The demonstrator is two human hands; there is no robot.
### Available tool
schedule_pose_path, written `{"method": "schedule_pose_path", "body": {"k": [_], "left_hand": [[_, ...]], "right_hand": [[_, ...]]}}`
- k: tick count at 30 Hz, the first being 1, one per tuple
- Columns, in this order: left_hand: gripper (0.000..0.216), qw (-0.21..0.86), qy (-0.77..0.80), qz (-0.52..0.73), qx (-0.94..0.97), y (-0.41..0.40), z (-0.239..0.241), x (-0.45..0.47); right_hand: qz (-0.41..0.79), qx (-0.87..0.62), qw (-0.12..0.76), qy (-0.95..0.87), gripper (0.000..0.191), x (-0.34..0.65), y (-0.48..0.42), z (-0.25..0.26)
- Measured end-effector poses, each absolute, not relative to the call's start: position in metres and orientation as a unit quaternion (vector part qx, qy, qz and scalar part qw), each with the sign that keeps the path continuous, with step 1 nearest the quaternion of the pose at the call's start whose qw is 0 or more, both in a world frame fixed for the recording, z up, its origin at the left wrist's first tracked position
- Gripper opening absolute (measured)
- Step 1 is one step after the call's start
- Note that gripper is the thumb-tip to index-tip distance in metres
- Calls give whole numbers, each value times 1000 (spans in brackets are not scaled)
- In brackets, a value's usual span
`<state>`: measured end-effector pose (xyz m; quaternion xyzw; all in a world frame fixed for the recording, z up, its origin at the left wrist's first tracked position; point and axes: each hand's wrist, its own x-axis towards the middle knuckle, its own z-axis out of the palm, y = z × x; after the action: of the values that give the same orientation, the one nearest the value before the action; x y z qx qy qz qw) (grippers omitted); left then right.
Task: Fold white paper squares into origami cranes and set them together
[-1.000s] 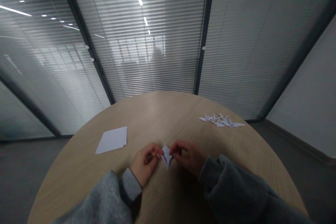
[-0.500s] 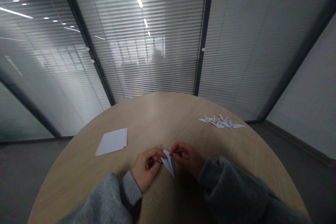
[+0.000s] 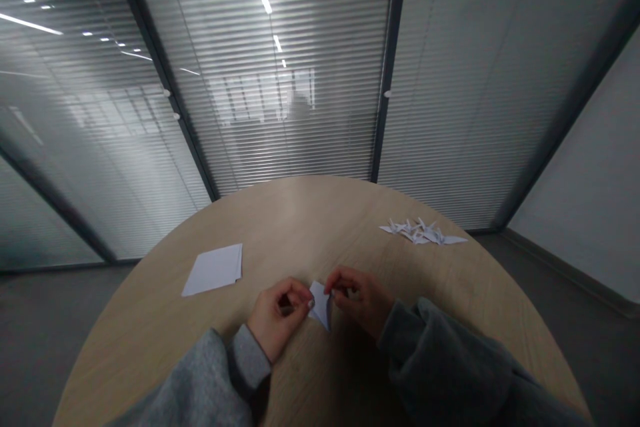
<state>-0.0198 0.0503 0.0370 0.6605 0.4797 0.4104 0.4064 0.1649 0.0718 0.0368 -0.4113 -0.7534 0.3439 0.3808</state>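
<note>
Grey slatted blinds (image 3: 320,33) are set behind dark-framed glass panels, and in front of them a round, pale wood-grained table (image 3: 305,213) is placed. Over its near part two thick grey fabric sleeves (image 3: 200,380) are extended, with the bare left hand (image 3: 277,317) and bare right hand (image 3: 363,300) brought close together but apart. To the left, flat white paper sheets (image 3: 214,270) are stacked slightly askew; no folds can be seen in them, so that work is judged to be left. Near the far right edge, several pointed white folded-paper figures (image 3: 420,233) are heaped; these seem to be finished, though their number cannot be told. Between the hands a small white folded paper piece (image 3: 321,300) is held, its left edge pinched by left thumb and forefinger, its right edge by the right fingertips. It is judged to be partly folded, as no spread wings are shown.
</note>
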Motion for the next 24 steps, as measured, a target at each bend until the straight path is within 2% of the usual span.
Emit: {"method": "schedule_pose_path", "body": {"k": [6, 11, 17, 24], "left_hand": [[12, 430, 464, 435, 640, 52, 36, -21], [15, 426, 470, 438, 637, 52, 37, -21], [18, 427, 475, 439, 632, 54, 35, -23], [22, 462, 452, 463, 606, 56, 34, -26]], "right_hand": [[335, -414, 377, -758, 9, 166, 73, 35], [363, -424, 363, -746, 15, 165, 73, 34], [391, -406, 381, -733, 5, 164, 72, 36], [403, -413, 390, -718, 11, 165, 73, 38]]}}
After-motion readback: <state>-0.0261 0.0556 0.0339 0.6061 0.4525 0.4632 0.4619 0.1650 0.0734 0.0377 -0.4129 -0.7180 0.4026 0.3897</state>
